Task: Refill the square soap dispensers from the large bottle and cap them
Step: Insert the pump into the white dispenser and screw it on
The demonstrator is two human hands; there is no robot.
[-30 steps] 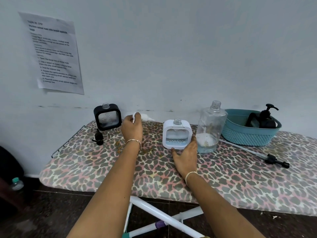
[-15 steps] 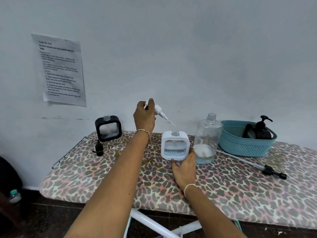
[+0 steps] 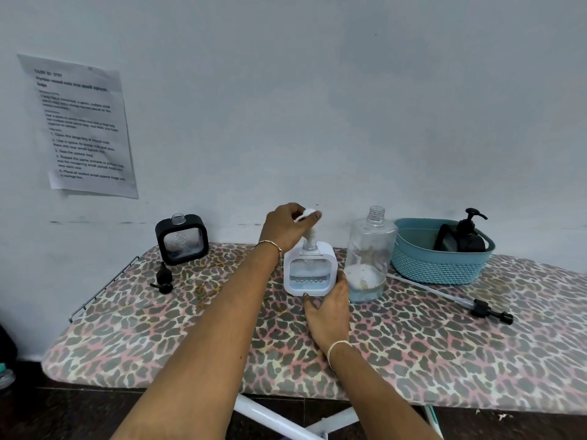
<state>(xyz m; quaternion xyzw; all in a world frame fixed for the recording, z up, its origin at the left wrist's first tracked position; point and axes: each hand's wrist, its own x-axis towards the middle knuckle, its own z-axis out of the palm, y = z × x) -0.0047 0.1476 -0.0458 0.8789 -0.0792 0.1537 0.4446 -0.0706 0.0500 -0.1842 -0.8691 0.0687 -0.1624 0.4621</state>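
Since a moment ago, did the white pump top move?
Yes. The left hand carried the white pump top rightward, away from the black dispenser, to the neck of the white dispenser.

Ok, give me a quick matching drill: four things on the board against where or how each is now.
1 white dispenser
2 black dispenser
3 large bottle
4 basket

A far left, neck open
B holds a black pump dispenser
C left hand holds white pump at its neck
D tall, clear, liquid low

Pairs: 1-C, 2-A, 3-D, 4-B
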